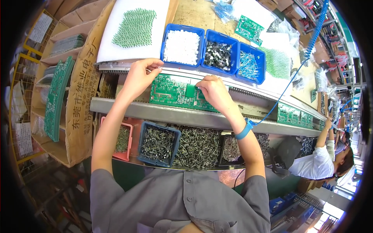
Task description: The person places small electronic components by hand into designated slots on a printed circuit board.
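A green circuit board (168, 91) lies on the metal rail track in front of me. My left hand (143, 75) is above its far left corner, thumb and forefinger pinched on a small white part (159, 68). That part resembles the white pieces (182, 47) in the blue bin just beyond. My right hand (214, 90) is at the board's right half, its fingers pressed together close to the surface beside a plain green square (190, 91). Whatever those fingertips hold is hidden. A blue wrist strap (244, 129) with a coiled cord circles my right wrist.
Blue bins hold black parts (218, 55) and blue leaded parts (249, 65). Nearer me are trays of metal-leaded parts (198, 146). A cardboard box (83, 81) with stacked boards stands left. Another board (295, 115) sits right on the track, near a co-worker (316, 163).
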{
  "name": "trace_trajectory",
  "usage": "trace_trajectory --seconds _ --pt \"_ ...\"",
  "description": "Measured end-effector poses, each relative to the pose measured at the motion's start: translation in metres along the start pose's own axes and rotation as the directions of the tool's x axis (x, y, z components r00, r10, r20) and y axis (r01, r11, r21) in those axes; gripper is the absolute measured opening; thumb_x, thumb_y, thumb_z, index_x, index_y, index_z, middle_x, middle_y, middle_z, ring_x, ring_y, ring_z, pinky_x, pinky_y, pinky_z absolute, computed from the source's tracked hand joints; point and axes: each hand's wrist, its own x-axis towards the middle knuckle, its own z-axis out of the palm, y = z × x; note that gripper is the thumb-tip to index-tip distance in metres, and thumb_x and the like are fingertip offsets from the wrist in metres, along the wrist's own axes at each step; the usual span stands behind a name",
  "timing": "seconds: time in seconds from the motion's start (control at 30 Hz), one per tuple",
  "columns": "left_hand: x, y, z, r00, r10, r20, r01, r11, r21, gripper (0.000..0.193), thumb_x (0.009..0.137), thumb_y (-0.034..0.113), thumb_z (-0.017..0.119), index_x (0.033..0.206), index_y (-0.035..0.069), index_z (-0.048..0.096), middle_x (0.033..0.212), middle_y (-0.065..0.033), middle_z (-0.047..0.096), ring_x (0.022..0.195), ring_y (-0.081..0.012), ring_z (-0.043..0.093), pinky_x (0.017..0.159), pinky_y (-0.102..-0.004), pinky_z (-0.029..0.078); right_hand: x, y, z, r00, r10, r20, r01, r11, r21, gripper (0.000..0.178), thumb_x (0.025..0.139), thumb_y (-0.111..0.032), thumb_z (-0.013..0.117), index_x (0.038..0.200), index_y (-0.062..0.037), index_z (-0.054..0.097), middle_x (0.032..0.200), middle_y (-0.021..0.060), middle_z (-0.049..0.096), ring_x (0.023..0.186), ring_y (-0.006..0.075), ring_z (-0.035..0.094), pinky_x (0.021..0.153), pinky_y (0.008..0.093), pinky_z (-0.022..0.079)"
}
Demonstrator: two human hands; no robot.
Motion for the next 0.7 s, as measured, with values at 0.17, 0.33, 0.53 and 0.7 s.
trace_trajectory --seconds 0.17,0.33,0.53,0.7 --pt "-0.011 -0.014 -0.005 0.996 -0.079 0.027 0.081 0.996 -0.048 0.016 0.083 0.004 0.064 0.098 -0.001 0.068 0.086 -0.0088 0.071 0.081 -0.0132 0.066 0.075 -0.0265 0.052 -0.001 -0.001 0.0 1.0 0.0 -0.002 0.0 1.0 -0.01 0.011 0.076 0.001 0.062 0.084 -0.0008 0.069 0.078 0.0133 0.063 0.078 0.0332 0.06 0.073 0.0411 0.049" --pt "-0.018 -0.027 -0.008 0.992 -0.101 0.073 0.106 0.992 -0.063 0.016 0.084 0.001 0.062 0.099 -0.004 0.066 0.088 -0.005 0.068 0.081 -0.0083 0.062 0.071 -0.0228 0.049 0.0 -0.002 0.0 1.0 -0.006 0.002 0.006 0.999 -0.031 0.011 0.077 0.001 0.062 0.085 -0.0012 0.069 0.078 0.013 0.063 0.079 0.0331 0.06 0.074 0.0414 0.048" --pt "-0.023 -0.033 -0.009 0.996 -0.067 0.051 0.062 0.994 0.09 0.013 0.083 0.002 0.064 0.095 -0.003 0.067 0.088 -0.0065 0.068 0.076 -0.0104 0.062 0.07 -0.024 0.049 -0.005 -0.005 0.003 0.999 0.025 0.026 -0.022 0.995 -0.102 0.017 0.073 0.0 0.06 0.085 -0.0057 0.071 0.081 0.0091 0.063 0.087 0.0281 0.059 0.077 0.0406 0.044" --pt "-0.025 -0.029 -0.006 0.998 -0.039 0.053 0.03 0.988 0.154 0.012 0.082 0.003 0.065 0.092 -0.002 0.068 0.088 -0.0075 0.068 0.073 -0.0123 0.062 0.068 -0.0247 0.049 -0.006 -0.002 0.005 1.0 -0.005 0.008 0.006 0.99 -0.144 0.022 0.067 0.002 0.061 0.084 -0.0065 0.071 0.081 0.0077 0.062 0.086 0.0268 0.058 0.078 0.0387 0.044"
